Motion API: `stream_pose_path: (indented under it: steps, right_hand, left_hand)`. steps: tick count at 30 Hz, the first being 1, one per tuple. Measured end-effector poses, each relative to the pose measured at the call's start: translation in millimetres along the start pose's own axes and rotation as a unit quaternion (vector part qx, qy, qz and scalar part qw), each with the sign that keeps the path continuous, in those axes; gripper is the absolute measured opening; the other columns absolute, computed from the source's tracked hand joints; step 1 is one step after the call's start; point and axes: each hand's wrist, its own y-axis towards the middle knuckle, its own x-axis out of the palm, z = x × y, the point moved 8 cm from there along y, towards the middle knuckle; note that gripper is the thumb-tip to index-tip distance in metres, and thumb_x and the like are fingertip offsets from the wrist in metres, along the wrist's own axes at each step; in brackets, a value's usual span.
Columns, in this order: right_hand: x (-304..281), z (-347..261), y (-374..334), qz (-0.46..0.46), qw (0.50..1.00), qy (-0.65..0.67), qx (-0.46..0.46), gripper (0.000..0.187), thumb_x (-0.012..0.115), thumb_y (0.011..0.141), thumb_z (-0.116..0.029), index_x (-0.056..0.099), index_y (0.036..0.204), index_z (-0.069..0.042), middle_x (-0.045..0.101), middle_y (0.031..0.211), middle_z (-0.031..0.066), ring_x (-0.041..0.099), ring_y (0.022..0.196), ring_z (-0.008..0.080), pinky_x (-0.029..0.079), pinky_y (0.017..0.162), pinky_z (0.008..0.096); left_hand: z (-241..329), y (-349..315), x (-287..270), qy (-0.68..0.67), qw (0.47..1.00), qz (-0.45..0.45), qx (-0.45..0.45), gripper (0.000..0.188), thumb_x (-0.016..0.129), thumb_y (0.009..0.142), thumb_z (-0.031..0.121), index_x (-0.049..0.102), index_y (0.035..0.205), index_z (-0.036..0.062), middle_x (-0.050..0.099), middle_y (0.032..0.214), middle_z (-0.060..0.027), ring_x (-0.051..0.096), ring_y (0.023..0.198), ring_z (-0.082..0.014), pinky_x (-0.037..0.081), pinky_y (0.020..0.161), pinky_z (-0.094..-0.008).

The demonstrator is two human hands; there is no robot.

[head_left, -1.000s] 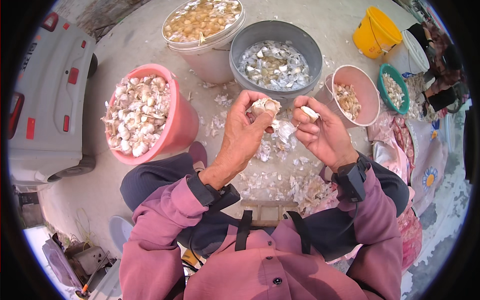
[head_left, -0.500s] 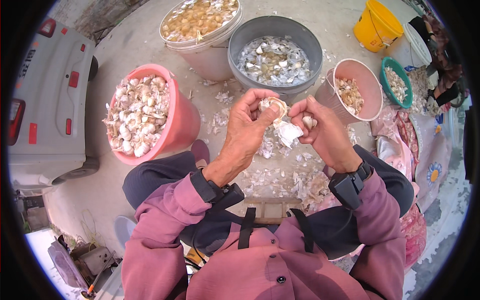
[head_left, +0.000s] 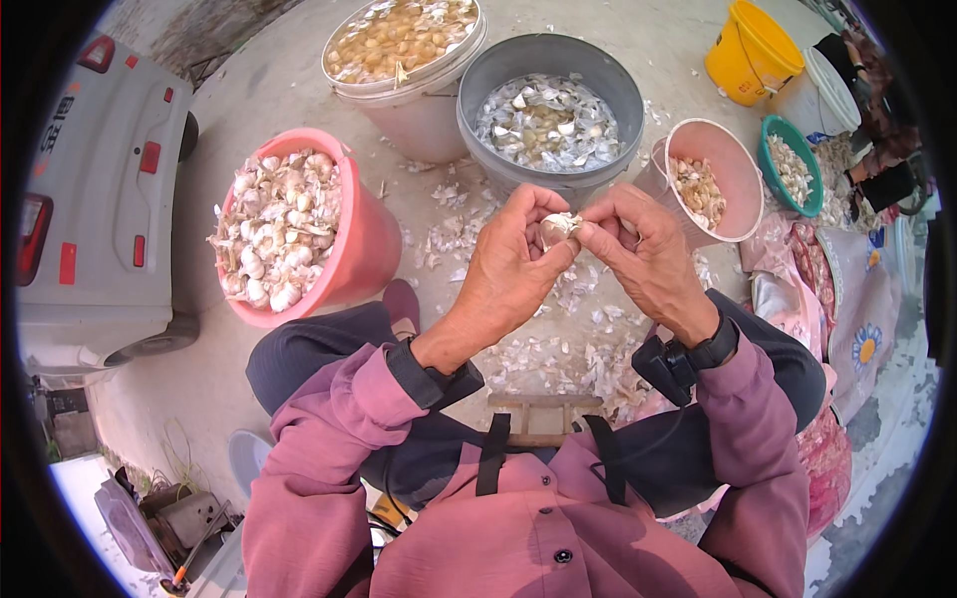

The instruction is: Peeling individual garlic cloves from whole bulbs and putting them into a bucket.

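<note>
My left hand (head_left: 501,264) is closed round a partly peeled garlic bulb (head_left: 555,230), held up in front of the grey tub. The thumb and forefinger of my right hand (head_left: 650,254) pinch the bulb's right side, so the two hands meet there. A loose garlic clove (head_left: 628,236) shows, partly hidden, in the curled fingers of the right hand. Beyond the hands, the grey tub (head_left: 471,149) holds cloves and pale skins in water. Whole garlic bulbs (head_left: 289,234) fill the pink bucket (head_left: 374,234) at my left.
A white bucket (head_left: 424,120) of cloves in liquid stands far left of the grey tub. A pale pink bucket (head_left: 743,179) with cloves, a green basin (head_left: 812,164) and a yellow bucket (head_left: 750,55) are at right. Garlic skins (head_left: 558,369) litter the floor. A grey vehicle (head_left: 110,219) stands left.
My right hand has moved left to meet the left hand and now grips the bulb. The papery skin that hung below the bulb is gone from there.
</note>
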Motion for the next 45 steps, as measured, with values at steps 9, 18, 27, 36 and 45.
stream_pose_path:
  steps: [9, 18, 27, 36, 45]
  right_hand:
    - [5, 18, 2, -0.020, 0.990, 0.116, 0.074, 0.022, 0.061, 0.097, -0.020, 0.059, 0.089, 0.000, 0.054, 0.075, -0.0027, 0.045, 0.071, 0.0047, 0.040, 0.061, 0.0233]
    - [9, 31, -3, -0.016, 0.993, 0.079, 0.081, 0.022, 0.060, 0.097, -0.021, 0.058, 0.092, 0.001, 0.055, 0.075, -0.0013, 0.046, 0.071, 0.0061, 0.043, 0.062, 0.0254]
    - [-20, -3, -7, 0.068, 0.991, 0.114, 0.014, 0.042, 0.065, 0.092, -0.043, 0.054, 0.094, -0.002, 0.049, 0.070, -0.0002, 0.047, 0.065, 0.0097, 0.041, 0.058, 0.0287]
    - [46, 15, -6, 0.034, 0.998, -0.003, 0.051, 0.041, 0.048, 0.099, -0.039, 0.041, 0.103, 0.001, 0.059, 0.081, 0.0286, 0.060, 0.078, 0.0473, 0.045, 0.068, 0.0517]
    - [29, 20, 1, -0.009, 0.992, -0.129, 0.014, 0.037, 0.041, 0.099, -0.033, 0.051, 0.099, 0.003, 0.062, 0.079, 0.0278, 0.060, 0.075, 0.0477, 0.045, 0.065, 0.0536]
  left_hand:
    - [6, -5, 0, 0.018, 1.000, -0.012, -0.017, 0.035, 0.068, 0.084, -0.001, 0.050, 0.114, 0.0023, 0.058, 0.102, -0.0025, 0.050, 0.081, -0.0052, 0.044, 0.069, -0.0208]
    - [13, -2, 1, 0.040, 0.995, -0.051, 0.078, 0.036, 0.065, 0.089, 0.001, 0.055, 0.123, 0.0053, 0.048, 0.109, 0.0000, 0.052, 0.085, -0.0054, 0.047, 0.073, -0.0218]
    - [8, 7, -1, -0.055, 0.997, 0.055, 0.029, 0.019, 0.053, 0.100, 0.019, 0.049, 0.112, 0.0044, 0.056, 0.086, -0.0031, 0.053, 0.066, -0.0076, 0.046, 0.057, -0.0247]
    - [-14, -14, -9, -0.090, 0.989, 0.112, -0.046, 0.015, 0.043, 0.104, 0.027, 0.037, 0.108, 0.0138, 0.048, 0.070, 0.0026, 0.043, 0.051, -0.0038, 0.034, 0.045, -0.0197]
    - [-35, -1, 10, -0.120, 0.986, 0.091, -0.068, 0.011, 0.039, 0.102, 0.019, 0.041, 0.109, 0.0110, 0.047, 0.081, 0.0009, 0.040, 0.064, -0.0046, 0.031, 0.053, -0.0206]
